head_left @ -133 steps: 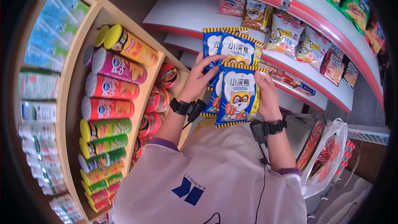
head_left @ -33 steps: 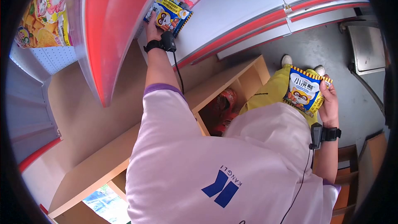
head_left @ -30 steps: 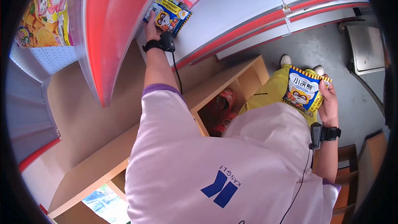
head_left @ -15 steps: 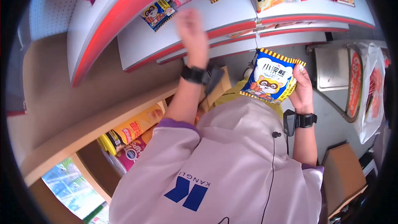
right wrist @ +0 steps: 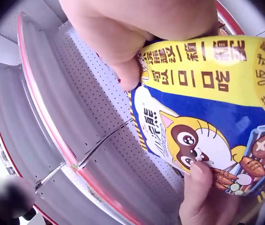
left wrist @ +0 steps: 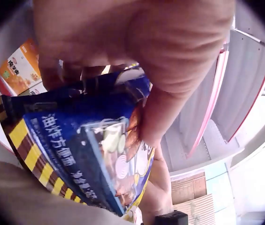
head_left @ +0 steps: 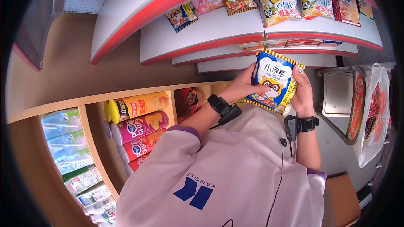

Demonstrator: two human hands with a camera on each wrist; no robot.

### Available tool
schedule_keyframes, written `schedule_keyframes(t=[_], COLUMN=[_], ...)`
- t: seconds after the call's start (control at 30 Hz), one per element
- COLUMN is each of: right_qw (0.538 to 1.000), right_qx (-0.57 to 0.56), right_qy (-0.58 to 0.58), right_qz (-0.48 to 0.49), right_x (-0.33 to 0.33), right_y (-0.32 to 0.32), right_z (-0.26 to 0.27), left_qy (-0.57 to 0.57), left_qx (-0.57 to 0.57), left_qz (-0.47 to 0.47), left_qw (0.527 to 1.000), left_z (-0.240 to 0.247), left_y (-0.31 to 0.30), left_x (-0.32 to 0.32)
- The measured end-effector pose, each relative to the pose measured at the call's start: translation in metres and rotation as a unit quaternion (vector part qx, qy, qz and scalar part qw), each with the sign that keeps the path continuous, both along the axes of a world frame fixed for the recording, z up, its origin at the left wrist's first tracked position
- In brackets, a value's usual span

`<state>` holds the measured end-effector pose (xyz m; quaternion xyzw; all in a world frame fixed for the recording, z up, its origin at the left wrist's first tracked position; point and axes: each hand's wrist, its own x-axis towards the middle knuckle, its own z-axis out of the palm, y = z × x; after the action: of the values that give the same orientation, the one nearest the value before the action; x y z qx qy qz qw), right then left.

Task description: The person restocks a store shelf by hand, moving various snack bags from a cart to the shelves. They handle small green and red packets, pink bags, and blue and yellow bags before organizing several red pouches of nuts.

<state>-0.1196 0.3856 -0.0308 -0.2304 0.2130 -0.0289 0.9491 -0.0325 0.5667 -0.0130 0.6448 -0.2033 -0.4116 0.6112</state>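
A blue and yellow snack bag (head_left: 273,80) with a raccoon face is held in front of the body by both hands. The left hand (head_left: 244,85) pinches its left side, thumb across the printed front. On the bag's right edge the right hand (head_left: 304,92) grips near the striped top corner. In the left wrist view the left hand (left wrist: 137,42) bends the bag (left wrist: 85,140) between thumb and fingers. From the right wrist view, the right hand (right wrist: 142,28) pinches the bag's (right wrist: 207,103) yellow side. A similar blue bag (head_left: 181,17) lies on the shelf.
White shelves with red edges (head_left: 202,38) carry other snack bags (head_left: 275,4). At the left, a wooden shelf (head_left: 97,143) holds chip canisters (head_left: 143,106) and cartons (head_left: 67,143). To the right hangs a plastic bag (head_left: 372,113), with a cardboard box (head_left: 341,197) below.
The left hand has left the blue bag on the shelf and come back to the held bag, pinching its left side. The view has turned, showing more canisters.
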Motion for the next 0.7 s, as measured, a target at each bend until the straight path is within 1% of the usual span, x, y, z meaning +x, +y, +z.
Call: schedule_keyframes(t=[0.07,0.1,0.13,0.2,0.23,0.27,0.33,0.4,0.47,0.53,0.6,0.67,0.7], right_qw=[1.000,0.999,0.999,0.995,0.988,0.988,0.974,0.972,0.976,0.976,0.977,0.979,0.979], right_qx=[-0.007,-0.020,-0.017,-0.092,-0.132,-0.132,-0.178,-0.183,-0.166,-0.172,-0.179,-0.176,-0.178], right_qy=[0.013,-0.003,-0.005,0.014,-0.018,-0.019,-0.019,-0.027,-0.024,-0.016,-0.004,0.024,0.026], right_qz=[0.012,0.031,0.030,0.033,0.082,0.081,0.141,0.148,0.136,0.129,0.119,0.102,0.100], right_x=[0.001,0.001,0.001,0.002,0.003,0.002,0.001,0.000,-0.001,-0.003,-0.007,-0.014,-0.018], right_y=[0.000,-0.003,-0.003,0.002,0.002,0.001,-0.001,-0.003,-0.008,-0.013,-0.018,-0.022,-0.024], right_z=[0.007,0.002,0.002,0.006,0.010,0.010,0.010,0.014,0.013,0.012,0.009,0.004,0.001], left_qy=[0.124,0.118,0.116,0.135,0.111,0.110,0.144,0.119,0.062,0.016,0.014,-0.015,-0.020], left_qx=[0.007,0.000,0.003,-0.040,-0.017,-0.017,-0.051,-0.108,-0.102,-0.124,-0.119,-0.110,-0.072], left_qz=[0.034,0.037,0.036,0.078,0.084,0.084,0.184,0.240,0.310,0.348,0.395,0.416,0.421], left_qw=[0.992,0.992,0.993,0.987,0.990,0.990,0.971,0.957,0.943,0.929,0.911,0.902,0.904], left_z=[0.007,0.002,0.003,0.006,0.002,0.004,0.011,0.020,0.023,0.015,0.018,0.013,0.010], left_y=[-0.001,0.001,0.001,0.008,0.018,0.023,0.033,0.049,0.073,0.103,0.123,0.140,0.151], left_x=[-0.004,-0.005,-0.005,-0.002,0.006,0.013,0.030,0.056,0.090,0.132,0.165,0.195,0.211])
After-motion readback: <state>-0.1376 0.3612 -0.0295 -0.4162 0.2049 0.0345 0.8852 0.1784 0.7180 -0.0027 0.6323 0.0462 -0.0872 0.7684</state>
